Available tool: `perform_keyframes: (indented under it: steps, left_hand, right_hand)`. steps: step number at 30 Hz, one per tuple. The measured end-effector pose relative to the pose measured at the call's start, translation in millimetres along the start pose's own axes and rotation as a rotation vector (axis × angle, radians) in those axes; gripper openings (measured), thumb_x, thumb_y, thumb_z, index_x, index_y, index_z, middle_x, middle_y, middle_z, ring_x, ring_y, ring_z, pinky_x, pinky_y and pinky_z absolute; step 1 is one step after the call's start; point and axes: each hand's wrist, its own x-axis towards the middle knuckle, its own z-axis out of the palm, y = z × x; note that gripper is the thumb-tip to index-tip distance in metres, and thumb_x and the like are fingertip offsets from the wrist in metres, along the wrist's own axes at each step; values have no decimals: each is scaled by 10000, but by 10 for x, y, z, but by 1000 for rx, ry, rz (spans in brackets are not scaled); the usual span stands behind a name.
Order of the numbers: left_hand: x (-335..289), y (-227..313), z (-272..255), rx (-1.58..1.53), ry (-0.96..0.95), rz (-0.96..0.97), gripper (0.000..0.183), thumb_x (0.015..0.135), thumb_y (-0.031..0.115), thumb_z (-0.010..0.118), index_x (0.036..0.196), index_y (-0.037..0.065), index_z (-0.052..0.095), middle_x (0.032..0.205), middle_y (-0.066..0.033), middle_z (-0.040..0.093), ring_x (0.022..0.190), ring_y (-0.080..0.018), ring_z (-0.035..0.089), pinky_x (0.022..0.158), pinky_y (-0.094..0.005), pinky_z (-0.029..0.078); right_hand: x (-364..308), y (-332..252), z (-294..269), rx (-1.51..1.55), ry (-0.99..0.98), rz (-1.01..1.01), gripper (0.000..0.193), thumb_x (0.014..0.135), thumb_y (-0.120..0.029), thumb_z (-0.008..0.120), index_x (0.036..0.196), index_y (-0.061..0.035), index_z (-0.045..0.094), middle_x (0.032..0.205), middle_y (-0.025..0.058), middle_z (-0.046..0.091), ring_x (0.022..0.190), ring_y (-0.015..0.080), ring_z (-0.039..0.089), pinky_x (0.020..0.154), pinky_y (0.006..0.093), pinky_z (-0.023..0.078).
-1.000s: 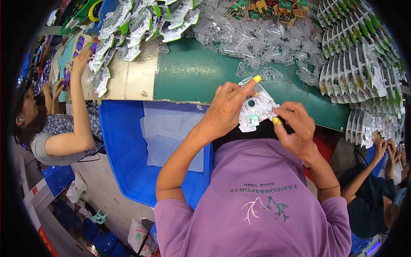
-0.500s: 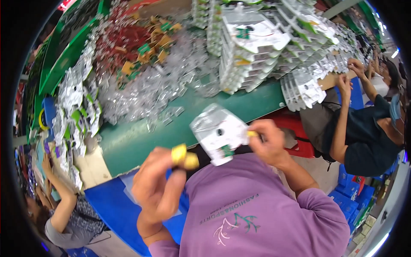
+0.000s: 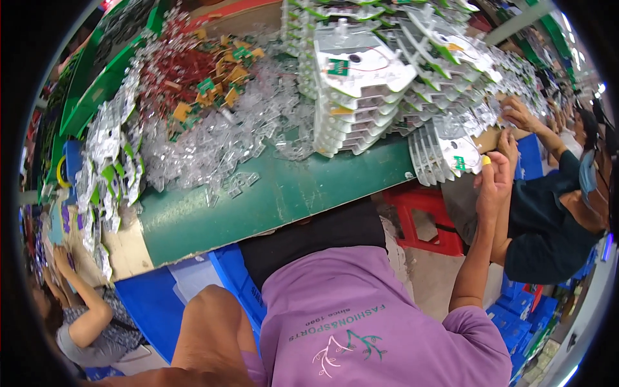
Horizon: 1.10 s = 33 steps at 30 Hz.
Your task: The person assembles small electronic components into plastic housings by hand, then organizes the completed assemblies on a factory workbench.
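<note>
My right hand (image 3: 495,179) reaches out to the right, its fingers apart beside the edge of a white plastic panel (image 3: 451,147). A yellow finger cover sits on one fingertip. The panel lies on top of a small stack at the table's right end and carries a small green circuit board (image 3: 458,162). I cannot tell whether the fingertips still touch its edge. My left arm (image 3: 216,316) is bent back toward the lower edge, and its hand is out of sight.
Tall stacks of white and green panels (image 3: 361,90) stand on the green table (image 3: 258,209). Left of them lie clear plastic pieces (image 3: 193,151), orange and green boards and red wires (image 3: 171,84). A red stool (image 3: 422,216) and a co-worker's arm (image 3: 500,226) are close on the right.
The panel above my lap has gone; a panel with a green board now tops the right-hand stack. My right hand has moved right, and my left hand has drawn back out of view.
</note>
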Motion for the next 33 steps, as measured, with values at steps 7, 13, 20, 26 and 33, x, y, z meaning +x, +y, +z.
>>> perform_keyframes:
  steps: [7,13,20,26,33]
  left_hand:
    - [-543,468,-76,67,117,85,252,894,78,640,1090,46,485,773,-88,531,726,-226,562,606,-384,481]
    - [-1023,764,-256,64,170,175,257,890,73,644,1090,49,484,760,-75,528,734,-214,555,622,-373,467]
    - [-575,693,-415,42,151,205,265,885,68,647,1091,53,482,745,-60,525,745,-199,546,640,-360,449]
    - [76,405,-760,62,118,256,332,896,75,629,1188,86,471,744,-7,495,725,-169,507,668,-304,405]
    - [-342,-144,-1648,119,512,19,234,961,85,571,1190,50,536,891,-56,606,804,-152,572,725,-276,448]
  right_hand:
    - [-165,16,-9,-52,119,-191,241,961,-23,535,1198,24,536,726,-31,517,561,6,403,502,154,284]
    - [-820,-418,700,-196,-19,-518,181,840,-18,653,1013,30,624,936,76,636,706,94,578,593,209,468]
    - [-913,-940,2767,173,-610,-25,322,851,-9,655,1168,-17,601,1368,208,510,787,153,669,613,264,537]
    - [-345,-702,3744,224,-396,123,442,918,-133,636,1295,25,471,1177,208,602,780,166,670,577,248,539]
    - [-1069,-1047,3079,209,-641,50,89,893,-57,667,907,30,681,799,31,631,637,72,582,581,223,481]
